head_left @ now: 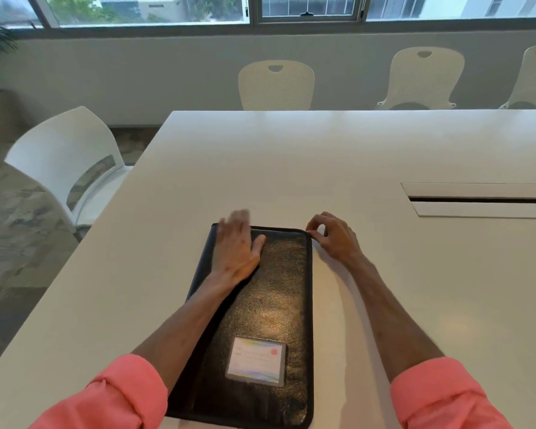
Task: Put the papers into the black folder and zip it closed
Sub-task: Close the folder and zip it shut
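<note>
The black folder lies closed and flat on the white table, its long side running away from me. A clear pocket with a pale card sits on its cover near me. My left hand rests flat on the folder's far left part, fingers spread and slightly blurred. My right hand is at the folder's far right corner, thumb and forefinger pinched on something small there, likely the zip pull. No loose papers are visible.
A cable slot is cut into the table to the right. White chairs stand at the left and beyond the far edge. A wall with windows runs behind them.
</note>
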Available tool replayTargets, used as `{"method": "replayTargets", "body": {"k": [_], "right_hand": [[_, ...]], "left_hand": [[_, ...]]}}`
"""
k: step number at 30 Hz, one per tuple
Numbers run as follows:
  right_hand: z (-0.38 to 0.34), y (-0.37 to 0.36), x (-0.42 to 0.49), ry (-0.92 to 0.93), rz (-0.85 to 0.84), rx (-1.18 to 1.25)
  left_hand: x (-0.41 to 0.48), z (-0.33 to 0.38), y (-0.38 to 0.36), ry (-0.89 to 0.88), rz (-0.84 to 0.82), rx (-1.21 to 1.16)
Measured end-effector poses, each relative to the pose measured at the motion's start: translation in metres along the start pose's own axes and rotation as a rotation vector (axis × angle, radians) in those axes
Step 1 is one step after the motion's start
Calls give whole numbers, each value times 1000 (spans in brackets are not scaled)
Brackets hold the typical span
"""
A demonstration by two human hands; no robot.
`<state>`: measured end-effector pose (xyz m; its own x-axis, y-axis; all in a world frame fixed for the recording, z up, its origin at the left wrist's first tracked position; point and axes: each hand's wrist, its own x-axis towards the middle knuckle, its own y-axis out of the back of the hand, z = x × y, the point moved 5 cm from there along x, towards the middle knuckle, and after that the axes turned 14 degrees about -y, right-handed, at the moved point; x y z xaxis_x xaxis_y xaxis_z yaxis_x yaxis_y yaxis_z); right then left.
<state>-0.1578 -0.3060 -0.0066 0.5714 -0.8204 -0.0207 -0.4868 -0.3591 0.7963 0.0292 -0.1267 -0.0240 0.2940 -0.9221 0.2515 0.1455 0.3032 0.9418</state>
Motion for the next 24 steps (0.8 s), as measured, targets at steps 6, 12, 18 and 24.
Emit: {"method": "replayTargets", "body": {"k": [6, 12, 18, 24], "right_hand": [[-7, -2, 14, 52, -12, 9], [-35, -9, 31, 161, -42, -66], [-83, -37, 48, 285, -121, -202], [-118, -71, 49, 310, -92, -231]], "left_hand": [[-33, -54, -6, 388, -47, -24], [-35, -52, 0, 344, -29, -56], [-37, -55, 1, 319, -61, -56], [-40, -65, -1, 265, -85, -19]]}}
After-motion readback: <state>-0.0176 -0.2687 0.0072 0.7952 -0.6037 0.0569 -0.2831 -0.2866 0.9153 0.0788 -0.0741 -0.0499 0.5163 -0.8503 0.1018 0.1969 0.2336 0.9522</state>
